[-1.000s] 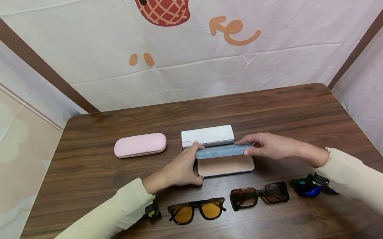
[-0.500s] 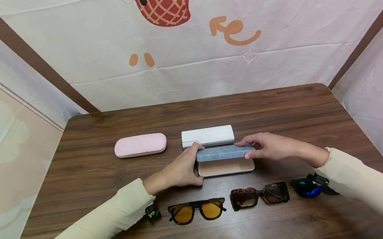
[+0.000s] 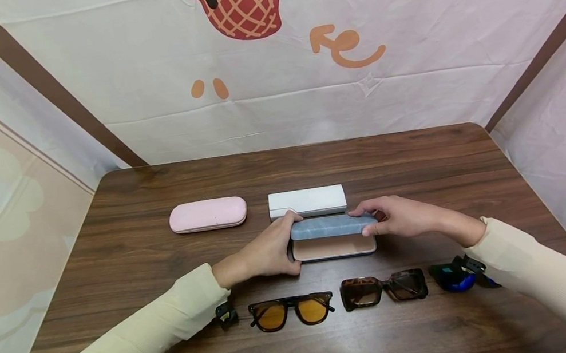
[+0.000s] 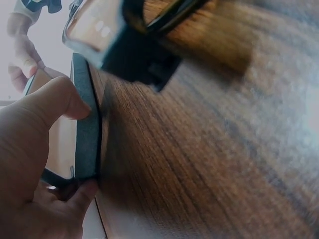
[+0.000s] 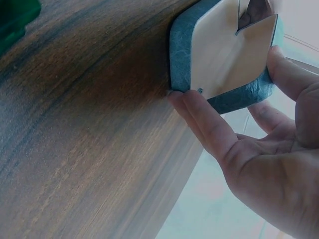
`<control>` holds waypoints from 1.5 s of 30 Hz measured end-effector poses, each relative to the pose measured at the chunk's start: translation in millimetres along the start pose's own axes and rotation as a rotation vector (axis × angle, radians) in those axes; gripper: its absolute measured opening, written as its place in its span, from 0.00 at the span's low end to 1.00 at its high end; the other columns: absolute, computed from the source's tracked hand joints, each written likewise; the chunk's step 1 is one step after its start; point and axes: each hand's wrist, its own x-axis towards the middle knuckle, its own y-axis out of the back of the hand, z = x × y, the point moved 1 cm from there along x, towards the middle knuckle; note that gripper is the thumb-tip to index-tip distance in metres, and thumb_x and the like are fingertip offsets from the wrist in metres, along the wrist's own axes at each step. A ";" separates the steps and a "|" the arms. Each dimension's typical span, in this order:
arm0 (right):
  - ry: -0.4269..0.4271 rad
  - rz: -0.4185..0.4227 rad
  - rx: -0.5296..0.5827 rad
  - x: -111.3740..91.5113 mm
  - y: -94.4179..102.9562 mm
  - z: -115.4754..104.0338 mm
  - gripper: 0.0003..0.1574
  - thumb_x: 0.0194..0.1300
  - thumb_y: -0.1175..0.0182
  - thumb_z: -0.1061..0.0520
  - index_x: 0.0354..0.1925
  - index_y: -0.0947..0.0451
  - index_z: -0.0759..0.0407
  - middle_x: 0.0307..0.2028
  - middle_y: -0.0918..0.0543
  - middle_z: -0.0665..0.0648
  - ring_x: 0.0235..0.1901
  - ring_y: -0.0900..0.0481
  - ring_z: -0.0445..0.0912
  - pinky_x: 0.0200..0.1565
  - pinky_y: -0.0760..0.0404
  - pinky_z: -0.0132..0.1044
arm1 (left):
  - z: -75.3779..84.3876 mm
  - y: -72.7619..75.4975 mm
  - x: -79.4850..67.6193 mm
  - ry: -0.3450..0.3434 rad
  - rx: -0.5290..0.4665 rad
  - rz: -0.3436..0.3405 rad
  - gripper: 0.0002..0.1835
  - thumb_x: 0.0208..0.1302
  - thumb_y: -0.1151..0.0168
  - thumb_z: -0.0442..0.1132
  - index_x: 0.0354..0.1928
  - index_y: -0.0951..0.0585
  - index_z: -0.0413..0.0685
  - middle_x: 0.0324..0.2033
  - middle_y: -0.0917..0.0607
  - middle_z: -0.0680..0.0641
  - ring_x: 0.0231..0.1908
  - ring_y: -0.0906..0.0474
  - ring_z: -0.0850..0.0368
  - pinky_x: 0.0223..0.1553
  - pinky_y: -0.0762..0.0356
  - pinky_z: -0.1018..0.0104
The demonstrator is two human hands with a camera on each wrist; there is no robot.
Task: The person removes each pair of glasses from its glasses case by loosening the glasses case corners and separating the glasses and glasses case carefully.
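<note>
A blue glasses case lies partly open at the middle of the table, its lid raised at the front. Its pale beige lining shows, with no glasses visible inside. My left hand grips the left end of the case, the thumb on the front wall of the base and fingers around the end. At the right end, my right hand holds the lid with the thumb at its front edge. In the right wrist view, other fingers of that hand touch the case's lower corner.
Behind the blue case is a white glasses case, with a pink one to its left. In front lie amber-lens sunglasses, tortoiseshell sunglasses and blue-green mirrored sunglasses, partly covered by the right wrist camera. A printed cloth hangs behind the table.
The case's lid has tipped down a little toward the front, so more of its blue top shows and less of the lining. Both hands keep their places.
</note>
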 end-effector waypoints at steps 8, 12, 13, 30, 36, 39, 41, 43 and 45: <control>0.007 -0.007 0.008 0.6 0.1 0.7 0.29 0.72 0.37 0.50 0.65 0.24 0.62 0.56 0.17 0.59 0.51 0.19 0.49 0.52 0.20 0.48 | 0.0 0.3 -0.5 -0.009 0.004 0.006 0.48 0.42 0.23 0.37 0.66 0.37 0.36 0.56 0.24 0.37 0.57 0.26 0.47 0.59 0.26 0.53; 0.010 -0.002 0.010 0.6 -1.7 -0.3 0.28 0.70 0.34 0.52 0.63 0.24 0.61 0.49 0.17 0.55 0.47 0.20 0.47 0.48 0.20 0.46 | 0.4 0.6 -0.4 -0.022 0.010 0.006 0.46 0.42 0.23 0.37 0.65 0.36 0.37 0.54 0.23 0.38 0.55 0.26 0.48 0.57 0.25 0.54; 0.021 0.003 -0.017 0.6 -3.2 -0.9 0.28 0.68 0.32 0.52 0.62 0.24 0.61 0.47 0.18 0.54 0.46 0.20 0.48 0.47 0.20 0.46 | 0.7 0.7 -0.4 -0.027 0.012 0.005 0.45 0.43 0.23 0.37 0.64 0.36 0.37 0.54 0.23 0.39 0.54 0.25 0.49 0.56 0.25 0.55; -0.070 0.007 -0.255 3.5 -20.1 -7.0 0.48 0.56 0.22 0.49 0.69 0.30 0.63 0.57 0.25 0.61 0.50 0.24 0.49 0.51 0.23 0.50 | 5.6 5.5 -2.0 -0.052 0.055 -0.045 0.39 0.47 0.23 0.39 0.59 0.34 0.40 0.53 0.24 0.41 0.51 0.27 0.52 0.52 0.24 0.57; -0.057 0.007 -0.276 2.4 -20.4 -9.2 0.47 0.57 0.22 0.51 0.68 0.31 0.65 0.56 0.26 0.62 0.47 0.24 0.48 0.48 0.22 0.48 | 5.7 4.4 -2.2 -0.040 0.052 -0.038 0.39 0.51 0.21 0.44 0.59 0.33 0.41 0.53 0.23 0.42 0.50 0.26 0.53 0.51 0.23 0.57; -0.052 0.004 -0.291 1.9 -21.0 -11.1 0.47 0.57 0.23 0.51 0.68 0.31 0.66 0.56 0.26 0.61 0.44 0.24 0.47 0.46 0.21 0.46 | 5.7 3.2 -2.0 -0.038 0.061 -0.028 0.38 0.51 0.21 0.45 0.59 0.33 0.41 0.52 0.23 0.42 0.50 0.25 0.53 0.51 0.23 0.57; -0.052 0.001 -0.303 2.1 -21.7 -11.4 0.47 0.57 0.23 0.52 0.68 0.31 0.67 0.55 0.26 0.61 0.44 0.24 0.47 0.45 0.21 0.46 | 5.7 2.6 -1.7 -0.041 0.069 -0.020 0.38 0.51 0.21 0.45 0.58 0.32 0.42 0.51 0.23 0.42 0.49 0.25 0.53 0.51 0.23 0.57; -0.045 -0.006 -0.325 2.0 -22.1 -11.7 0.48 0.56 0.22 0.52 0.68 0.32 0.67 0.55 0.25 0.61 0.46 0.22 0.48 0.47 0.20 0.47 | 5.6 2.1 -1.2 -0.044 0.075 -0.014 0.37 0.51 0.21 0.45 0.57 0.32 0.42 0.50 0.23 0.43 0.49 0.26 0.53 0.50 0.23 0.57; -0.040 -0.012 -0.349 2.1 -22.9 -11.3 0.49 0.56 0.22 0.53 0.68 0.32 0.68 0.56 0.25 0.62 0.49 0.21 0.51 0.49 0.19 0.49 | 5.2 1.5 -0.6 -0.045 0.079 -0.012 0.37 0.51 0.20 0.46 0.57 0.32 0.42 0.49 0.23 0.43 0.48 0.26 0.53 0.50 0.23 0.57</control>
